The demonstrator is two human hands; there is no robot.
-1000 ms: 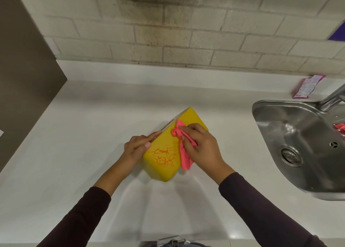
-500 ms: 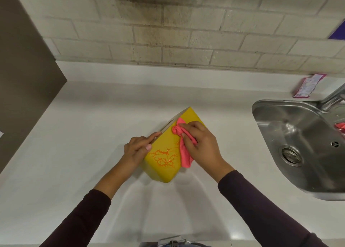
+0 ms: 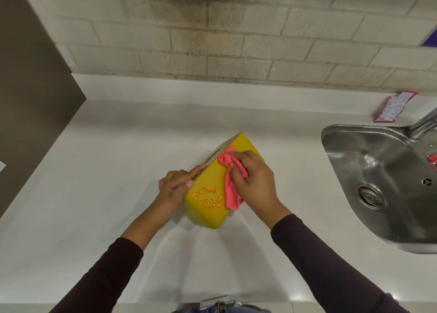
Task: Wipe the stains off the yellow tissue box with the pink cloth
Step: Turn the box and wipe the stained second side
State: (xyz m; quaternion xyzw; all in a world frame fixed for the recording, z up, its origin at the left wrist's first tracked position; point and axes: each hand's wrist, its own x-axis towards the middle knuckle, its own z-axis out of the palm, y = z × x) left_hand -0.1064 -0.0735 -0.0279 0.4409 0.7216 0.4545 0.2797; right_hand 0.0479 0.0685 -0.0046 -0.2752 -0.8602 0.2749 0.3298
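The yellow tissue box stands tilted on the white counter, its slotted side facing left and an orange line pattern on its near face. My left hand grips the box's left edge and steadies it. My right hand presses the bunched pink cloth against the box's upper yellow face, near its right side. Part of the cloth is hidden under my fingers.
A steel sink with a drain and tap lies to the right, something pink at its far edge. A pink sachet leans on the backsplash ledge. A dark panel borders the left; brick wall behind.
My right hand has slid the pink cloth slightly up and toward the far end of the box. The left hand and box have barely shifted.
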